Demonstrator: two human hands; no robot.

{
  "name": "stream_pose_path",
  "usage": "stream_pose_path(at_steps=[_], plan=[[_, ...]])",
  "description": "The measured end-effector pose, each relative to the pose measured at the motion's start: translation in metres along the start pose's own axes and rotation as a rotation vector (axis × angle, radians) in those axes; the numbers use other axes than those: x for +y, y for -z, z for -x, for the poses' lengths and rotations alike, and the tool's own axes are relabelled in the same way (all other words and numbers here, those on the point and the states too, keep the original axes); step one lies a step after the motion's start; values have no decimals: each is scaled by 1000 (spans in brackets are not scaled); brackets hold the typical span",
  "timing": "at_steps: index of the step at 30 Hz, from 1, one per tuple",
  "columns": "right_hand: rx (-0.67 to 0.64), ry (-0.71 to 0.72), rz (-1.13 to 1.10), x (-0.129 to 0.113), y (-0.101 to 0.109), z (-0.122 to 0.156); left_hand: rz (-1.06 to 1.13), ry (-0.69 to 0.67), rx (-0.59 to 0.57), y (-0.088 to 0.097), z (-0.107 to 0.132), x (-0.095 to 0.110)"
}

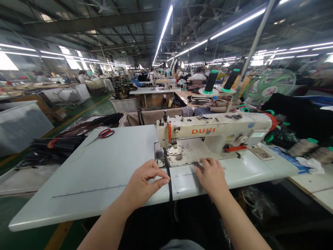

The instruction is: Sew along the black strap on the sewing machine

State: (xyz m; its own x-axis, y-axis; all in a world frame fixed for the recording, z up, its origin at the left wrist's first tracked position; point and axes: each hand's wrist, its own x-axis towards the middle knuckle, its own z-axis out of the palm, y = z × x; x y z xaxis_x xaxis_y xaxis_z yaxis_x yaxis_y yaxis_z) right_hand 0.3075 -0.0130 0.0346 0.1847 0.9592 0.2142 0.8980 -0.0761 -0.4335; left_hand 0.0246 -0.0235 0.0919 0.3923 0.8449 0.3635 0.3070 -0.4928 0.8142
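Note:
A narrow black strap (169,184) runs from under the needle area of the sewing machine (192,130) toward me and hangs over the table's front edge. My left hand (145,182) is beside it, thumb and forefinger closed at the strap's left edge. Right of the strap, my right hand (212,175) rests at the front of the machine bed. Its fingers are bent around a small dark metal tool (199,166), mostly hidden, whose kind I cannot make out. Scissors with red and black handles (105,133) lie on the left of the white table (125,149).
Bundled black strips (56,147) are stacked left of the table. A small tray (261,152) sits at the machine's right end. Thread cones (304,146) and a green fan (270,86) stand to the right. Black thread spools (210,82) rise behind the machine.

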Motion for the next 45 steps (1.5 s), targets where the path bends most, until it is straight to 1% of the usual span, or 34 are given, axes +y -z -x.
stream_pose_path(at_steps=[1,3,5,6,7,8,10,12,15,17,18,19,21,24,27,31,36,41,45], plan=[[38,68,9,-3,-2,-2,57,37,-22,-7,2,-1],[46,286,-36,-14,-8,-4,165,108,-56,-21,6,-4],[-22,530,-122,-29,-16,-5,269,163,-73,-36,8,-6],[-71,616,-161,-36,-21,-7,327,188,-75,-43,8,-8],[-110,671,-196,-43,-27,-10,393,215,-75,-48,8,-9],[-132,697,-231,-47,-34,-15,464,244,-71,-52,8,-11],[-130,678,-297,-50,-48,-26,587,300,-48,-55,5,-16],[-89,617,-345,-46,-61,-38,644,337,-9,-51,1,-25],[-46,547,-374,-37,-75,-50,600,364,75,-38,-10,-45],[-42,516,-385,-33,-79,-53,522,403,129,-27,-23,-62],[-48,509,-388,-32,-79,-53,471,433,137,-21,-30,-70],[-58,506,-389,-32,-79,-53,416,465,129,-16,-39,-78],[-77,505,-387,-33,-77,-52,296,513,69,-5,-58,-90],[-94,498,-374,-35,-74,-52,137,523,-12,4,-84,-103],[-92,478,-354,-36,-73,-52,90,506,10,5,-101,-110],[-90,463,-333,-35,-73,-52,51,465,77,-4,-103,-115],[-79,452,-359,-34,-74,-53,-151,339,148,-14,-93,-115],[-66,443,-385,-34,-74,-51,-261,318,181,-15,-88,-111],[-68,439,-391,-37,-71,-50,-271,310,184,-15,-87,-111]])
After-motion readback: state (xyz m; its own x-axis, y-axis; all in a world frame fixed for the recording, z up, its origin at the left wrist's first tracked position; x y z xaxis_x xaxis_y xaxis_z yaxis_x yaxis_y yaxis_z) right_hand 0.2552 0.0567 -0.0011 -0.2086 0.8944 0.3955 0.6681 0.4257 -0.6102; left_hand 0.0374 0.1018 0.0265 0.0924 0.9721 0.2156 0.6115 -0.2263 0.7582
